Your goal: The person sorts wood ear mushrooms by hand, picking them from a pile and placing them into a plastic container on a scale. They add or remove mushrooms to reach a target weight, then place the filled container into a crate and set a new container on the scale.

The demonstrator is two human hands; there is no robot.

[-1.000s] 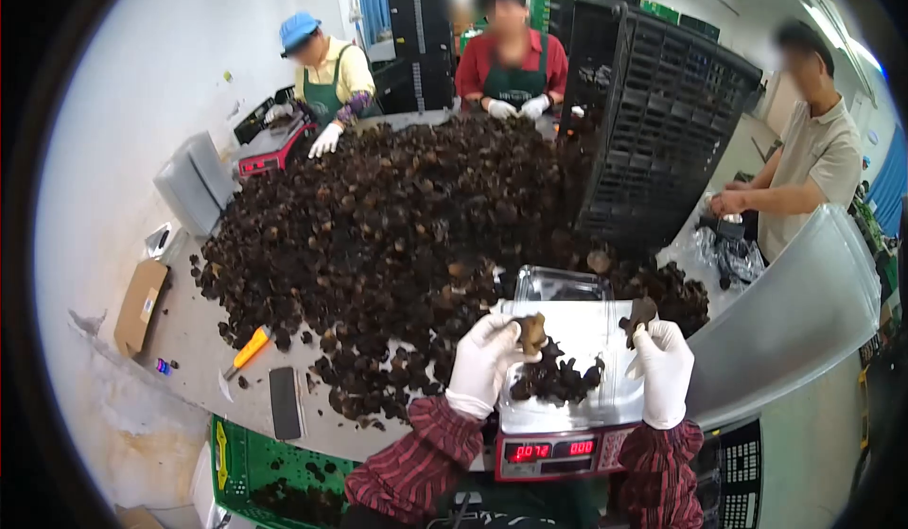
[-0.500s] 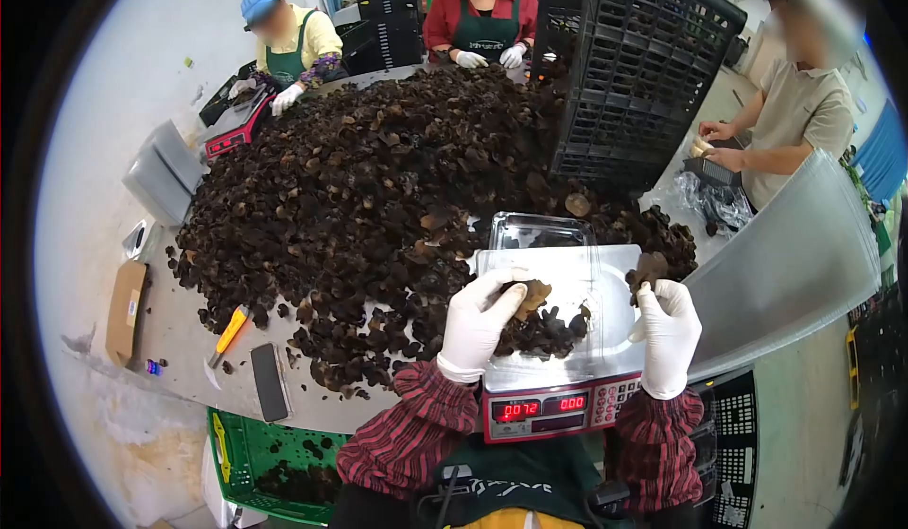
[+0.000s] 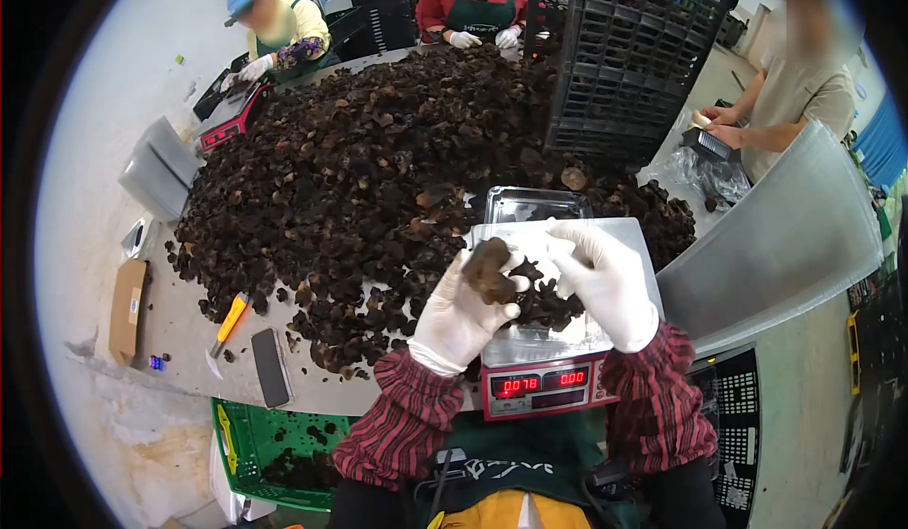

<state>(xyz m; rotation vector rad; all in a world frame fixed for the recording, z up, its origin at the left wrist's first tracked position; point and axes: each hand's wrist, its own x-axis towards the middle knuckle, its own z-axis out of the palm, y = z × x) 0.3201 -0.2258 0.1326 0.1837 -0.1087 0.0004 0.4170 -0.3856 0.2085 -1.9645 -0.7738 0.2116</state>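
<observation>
My left hand (image 3: pixel 461 319), in a white glove, is closed around a brown piece of wood ear mushroom (image 3: pixel 490 272) over the left side of the scale (image 3: pixel 619 245). My right hand (image 3: pixel 605 283), also gloved, reaches over the clear plastic tray (image 3: pixel 530 347) on the scale; its fingers are apart and point left at the dark wood ear mushrooms (image 3: pixel 550 308) inside. No piece shows between them. The scale's red display (image 3: pixel 539 383) reads 0.078 and 0.00.
A large heap of wood ear mushrooms (image 3: pixel 359 179) covers the table. Another clear tray (image 3: pixel 534 205) lies behind the scale. Black crates (image 3: pixel 634 66) stand at right, beside stacked plastic lids (image 3: pixel 776 236). A yellow-handled knife (image 3: pixel 230 321) and phone (image 3: pixel 270 368) lie left. Several co-workers (image 3: pixel 288 33) stand around.
My right hand has moved left over the tray, and the piece it held has left its fingers. My left hand now holds a larger brown piece. The display went from 0.072 to 0.078.
</observation>
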